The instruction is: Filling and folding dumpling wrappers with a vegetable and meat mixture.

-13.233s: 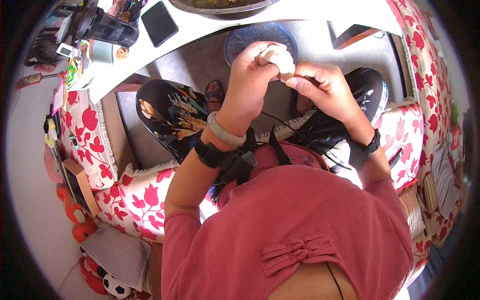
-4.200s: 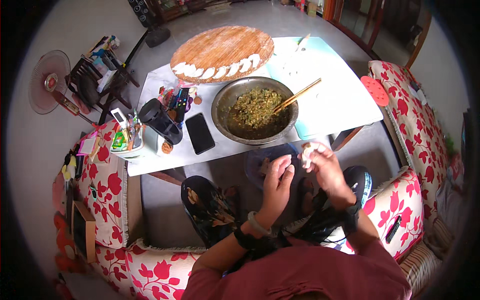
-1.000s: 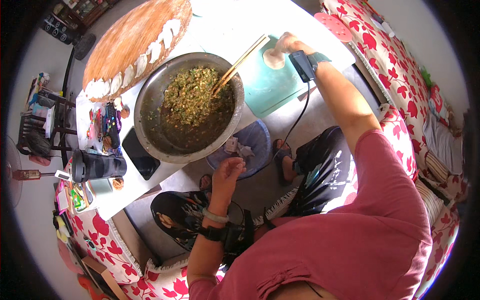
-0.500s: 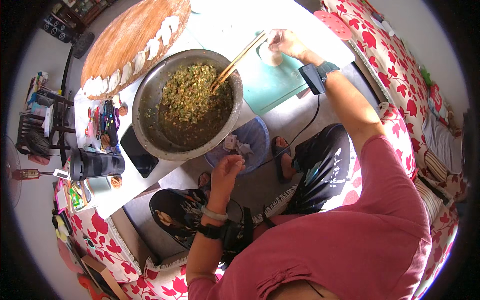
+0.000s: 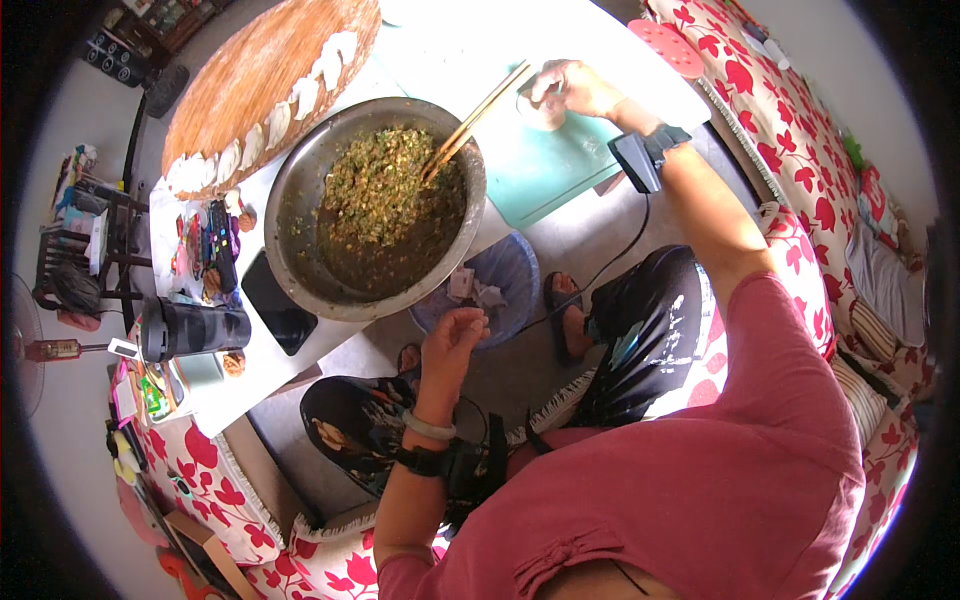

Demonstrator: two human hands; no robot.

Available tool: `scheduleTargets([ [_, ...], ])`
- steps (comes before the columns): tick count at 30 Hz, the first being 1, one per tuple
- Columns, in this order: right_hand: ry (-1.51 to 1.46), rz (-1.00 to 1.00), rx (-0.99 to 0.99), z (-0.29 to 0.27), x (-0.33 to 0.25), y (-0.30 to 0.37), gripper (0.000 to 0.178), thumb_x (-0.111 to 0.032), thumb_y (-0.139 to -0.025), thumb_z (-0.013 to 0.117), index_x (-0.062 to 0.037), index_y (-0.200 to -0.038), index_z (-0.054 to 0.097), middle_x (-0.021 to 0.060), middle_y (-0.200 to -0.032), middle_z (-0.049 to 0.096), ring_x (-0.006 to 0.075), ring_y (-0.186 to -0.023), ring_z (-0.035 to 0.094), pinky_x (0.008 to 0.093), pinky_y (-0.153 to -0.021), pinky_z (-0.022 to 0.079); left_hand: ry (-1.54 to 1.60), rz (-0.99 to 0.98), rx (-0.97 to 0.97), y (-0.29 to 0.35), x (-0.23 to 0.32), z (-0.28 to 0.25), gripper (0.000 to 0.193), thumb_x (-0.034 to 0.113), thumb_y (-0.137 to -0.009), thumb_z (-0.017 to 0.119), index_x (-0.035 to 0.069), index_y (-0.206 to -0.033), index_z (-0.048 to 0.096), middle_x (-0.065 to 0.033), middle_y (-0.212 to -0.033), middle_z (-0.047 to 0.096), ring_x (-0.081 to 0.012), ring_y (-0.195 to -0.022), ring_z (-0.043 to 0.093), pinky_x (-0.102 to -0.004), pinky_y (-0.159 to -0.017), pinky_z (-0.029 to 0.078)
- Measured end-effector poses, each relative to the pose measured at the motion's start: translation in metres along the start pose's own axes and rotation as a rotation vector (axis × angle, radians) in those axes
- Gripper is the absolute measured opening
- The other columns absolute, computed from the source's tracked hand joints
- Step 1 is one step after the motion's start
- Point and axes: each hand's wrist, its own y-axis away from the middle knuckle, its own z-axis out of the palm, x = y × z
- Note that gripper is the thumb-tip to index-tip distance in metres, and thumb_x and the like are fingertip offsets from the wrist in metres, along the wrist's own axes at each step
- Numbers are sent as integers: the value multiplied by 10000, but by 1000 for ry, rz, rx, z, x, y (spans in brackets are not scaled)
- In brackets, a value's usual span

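Head view: right hand pinches a pale dough wrapper over the teal mat, beside chopsticks resting in the metal bowl of green filling. Left hand hangs empty, fingers loosely curled, below the bowl. Dark flask at table edge.

Black phone beside dark tumbler; blue basket below table.

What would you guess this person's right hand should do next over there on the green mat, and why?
Probably lift the pale round wrapper that the right hand touches on the green mat and carry it to the left hand, which waits empty and cupped below the metal bowl of filling, where chopsticks rest.
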Motion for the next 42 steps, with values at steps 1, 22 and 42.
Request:
scheduleTargets([
  [1,66,-46,-40,-3,2,3,186,1,-718,669,-63,-888,707,75,-869,664,217,-863,649,323,-796,515,1,-1,0,-1,-1,0,159,87,-921,582,4,-1051,620,-91,-1002,663,-201,-908,645,-327,-873,511],
  [22,209,-213,157,14,5,31,91,-129,-841,569,-69,-876,628,85,-931,634,290,-951,594,393,-868,467,-43,-27,5,-6,-3,-2,185,81,-909,604,-16,-1065,606,-97,-994,657,-173,-887,637,-298,-836,506],
  [42,-743,662,581,-13,50,-62,132,-117,-910,571,5,-961,580,102,-858,621,221,-778,636,349,-645,549,-42,-54,11,-8,5,2,198,100,-908,604,-14,-1069,609,-94,-1020,652,-175,-927,636,-301,-861,503],
])
